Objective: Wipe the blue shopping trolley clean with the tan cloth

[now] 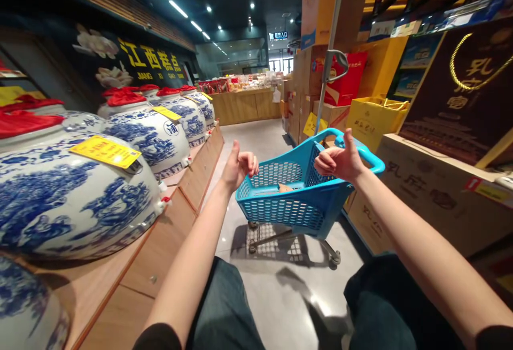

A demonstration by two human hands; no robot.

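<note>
A blue plastic shopping cart (280, 208) stands on the aisle floor in front of me, turned sideways, with its handle toward the right. A small brownish thing (285, 188) lies in its basket, too small to name. My left hand (239, 168) is raised near the cart's left end, thumb up and fingers curled in with nothing in them. Close to the handle (371, 160), my right hand (340, 162) also has its thumb up and its fingers folded over, holding nothing. It overlaps the cart in view; I cannot tell whether it touches it.
Large blue-and-white porcelain jars (76, 195) with red cloth tops and yellow tags line a wooden counter (160, 238) at left. Stacked cartons (420, 195), a yellow gift bag (372, 123) and a dark gift bag (452, 99) border the right. A goods-laden counter (244, 105) spans the back.
</note>
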